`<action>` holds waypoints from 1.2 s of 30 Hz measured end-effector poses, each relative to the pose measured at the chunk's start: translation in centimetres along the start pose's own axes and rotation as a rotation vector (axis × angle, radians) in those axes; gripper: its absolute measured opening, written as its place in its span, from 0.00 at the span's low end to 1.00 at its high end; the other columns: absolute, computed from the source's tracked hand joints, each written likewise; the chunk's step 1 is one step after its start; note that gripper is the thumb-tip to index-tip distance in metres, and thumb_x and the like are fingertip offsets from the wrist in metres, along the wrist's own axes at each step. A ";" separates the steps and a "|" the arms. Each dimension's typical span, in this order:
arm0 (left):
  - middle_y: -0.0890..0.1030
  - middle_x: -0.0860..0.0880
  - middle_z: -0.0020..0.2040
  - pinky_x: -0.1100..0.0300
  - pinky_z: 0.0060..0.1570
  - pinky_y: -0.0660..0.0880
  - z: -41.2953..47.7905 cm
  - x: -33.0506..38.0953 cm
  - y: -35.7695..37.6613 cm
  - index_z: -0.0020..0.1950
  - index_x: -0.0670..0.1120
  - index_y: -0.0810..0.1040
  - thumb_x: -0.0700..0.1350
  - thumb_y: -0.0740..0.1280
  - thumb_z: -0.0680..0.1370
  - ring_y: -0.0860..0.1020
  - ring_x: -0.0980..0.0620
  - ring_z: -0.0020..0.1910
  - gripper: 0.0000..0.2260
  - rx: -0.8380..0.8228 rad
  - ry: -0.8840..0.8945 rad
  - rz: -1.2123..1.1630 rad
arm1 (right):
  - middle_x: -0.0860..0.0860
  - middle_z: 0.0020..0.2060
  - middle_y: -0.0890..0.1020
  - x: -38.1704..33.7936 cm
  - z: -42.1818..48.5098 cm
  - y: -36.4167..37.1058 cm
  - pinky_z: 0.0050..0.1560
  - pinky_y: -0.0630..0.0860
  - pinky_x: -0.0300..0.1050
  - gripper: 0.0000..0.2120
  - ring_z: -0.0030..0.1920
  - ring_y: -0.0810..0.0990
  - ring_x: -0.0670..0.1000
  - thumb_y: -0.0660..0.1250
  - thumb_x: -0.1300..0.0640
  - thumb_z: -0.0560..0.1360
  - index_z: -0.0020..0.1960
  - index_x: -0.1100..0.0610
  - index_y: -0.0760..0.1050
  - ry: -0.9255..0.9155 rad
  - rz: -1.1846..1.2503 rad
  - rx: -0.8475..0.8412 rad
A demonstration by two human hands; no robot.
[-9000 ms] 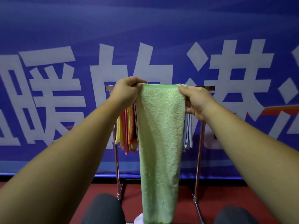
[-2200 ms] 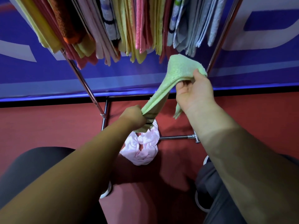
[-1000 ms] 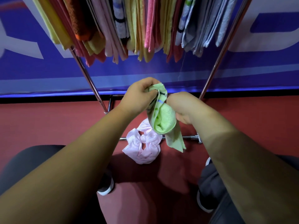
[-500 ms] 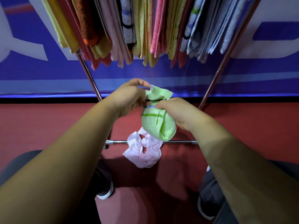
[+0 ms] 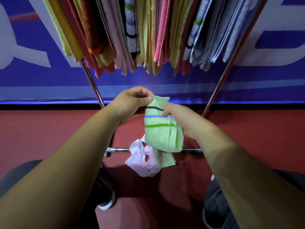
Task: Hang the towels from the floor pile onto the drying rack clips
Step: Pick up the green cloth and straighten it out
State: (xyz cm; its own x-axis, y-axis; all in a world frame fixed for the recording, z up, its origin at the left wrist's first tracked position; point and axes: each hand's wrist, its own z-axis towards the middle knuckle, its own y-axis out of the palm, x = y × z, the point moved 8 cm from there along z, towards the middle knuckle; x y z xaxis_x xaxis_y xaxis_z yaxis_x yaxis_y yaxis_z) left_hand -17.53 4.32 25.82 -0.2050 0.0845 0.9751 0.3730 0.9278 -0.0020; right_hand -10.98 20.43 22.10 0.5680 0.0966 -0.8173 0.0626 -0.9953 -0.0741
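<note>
- A blue banner (image 5: 33, 83) with large white lettering fills the far left and runs behind everything. Below it is the red floor (image 5: 41, 129).
- Yellow towels (image 5: 66, 38) and an orange towel (image 5: 92, 30) hang at the left end of the drying rack (image 5: 92, 83). Its shiny left leg slants down towards the floor.
- The left hand (image 5: 132, 104) is raised under the hanging row. Its thumb and curled fingers pinch the top left corner of the green towel (image 5: 161, 129).
- Above the hand hangs a white striped towel (image 5: 131, 30), with more yellow cloth just beside it.
- A pink towel (image 5: 143, 161) lies bunched on the floor at the rack's low crossbar (image 5: 118, 149). It hides part of the bar, and nobody is touching it.
- The green towel is in the air between the two hands, folded over on itself. It shows a black, a blue and a green stripe, and its loose end dangles in front of the pink towel.
- A pink hanging towel (image 5: 162, 30) is straight above it.
- The right hand (image 5: 181, 123) grasps the green towel's right edge. The fingers are curled round the cloth at the blue stripe.
- Grey towels (image 5: 222, 30) close the row on the right, beside the rack's right leg.
</note>
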 end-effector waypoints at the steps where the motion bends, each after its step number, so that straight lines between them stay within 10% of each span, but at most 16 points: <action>1: 0.85 0.44 0.45 0.57 0.48 0.83 -0.1 0.0 0.0 0.52 0.41 0.82 0.37 0.71 0.82 0.84 0.49 0.43 0.01 0.008 -0.006 -0.014 | 0.54 0.40 0.80 -0.1 -0.1 0.1 0.51 0.76 0.55 0.16 0.43 0.80 0.57 0.71 0.51 0.56 0.43 0.53 0.80 -0.002 -0.003 -0.012; 10: 0.85 0.42 0.50 0.51 0.56 0.84 -0.1 -1.4 0.6 0.55 0.39 0.78 0.53 0.74 0.80 0.85 0.44 0.52 0.17 -0.012 -0.194 -0.108 | 0.53 0.38 0.81 -0.2 -0.5 0.0 0.49 0.76 0.53 0.05 0.40 0.80 0.57 0.69 0.55 0.66 0.42 0.53 0.79 0.004 -0.021 -0.022; 16: 0.86 0.38 0.57 0.49 0.59 0.83 -0.2 -1.4 0.2 0.63 0.35 0.80 0.32 0.71 0.79 0.86 0.41 0.57 0.13 -0.067 -0.242 -0.072 | 0.58 0.43 0.85 -0.2 0.3 -0.3 0.53 0.81 0.57 0.14 0.45 0.84 0.59 0.74 0.54 0.67 0.51 0.57 0.84 -0.028 0.060 0.019; 24: 0.87 0.48 0.56 0.50 0.56 0.77 -1.5 -3.0 -0.3 0.59 0.51 0.83 0.40 0.69 0.76 0.85 0.50 0.51 0.12 -0.222 -0.364 0.764 | 0.54 0.44 0.86 -0.6 0.5 -3.3 0.51 0.85 0.53 0.08 0.43 0.86 0.55 0.69 0.58 0.78 0.55 0.59 0.82 -0.054 0.435 0.231; 30: 0.87 0.52 0.54 0.54 0.58 0.80 -0.6 -3.5 4.8 0.61 0.48 0.80 0.49 0.77 0.71 0.85 0.56 0.54 0.20 -0.260 -0.116 0.616 | 0.58 0.66 0.82 -1.7 0.0 -1.7 0.61 0.81 0.69 0.17 0.61 0.85 0.61 0.66 0.57 0.82 0.70 0.56 0.78 -0.114 0.597 0.240; 36: 0.80 0.49 0.41 0.63 0.37 0.73 -0.5 -1.9 6.9 0.47 0.50 0.76 0.46 0.71 0.70 0.76 0.59 0.35 0.08 0.008 0.180 0.544 | 0.63 0.66 0.80 -2.6 -0.8 -0.3 0.69 0.77 0.65 0.26 0.66 0.81 0.65 0.53 0.69 0.83 0.80 0.58 0.69 -0.163 0.766 0.220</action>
State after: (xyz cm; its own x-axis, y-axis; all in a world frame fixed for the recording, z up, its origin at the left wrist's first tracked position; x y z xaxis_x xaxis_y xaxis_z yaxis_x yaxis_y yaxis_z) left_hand -14.09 10.42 24.05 0.1719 0.4883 0.8556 0.3752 0.7706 -0.5152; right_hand -11.84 20.48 24.69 0.2602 -0.5980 -0.7581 -0.4676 -0.7650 0.4429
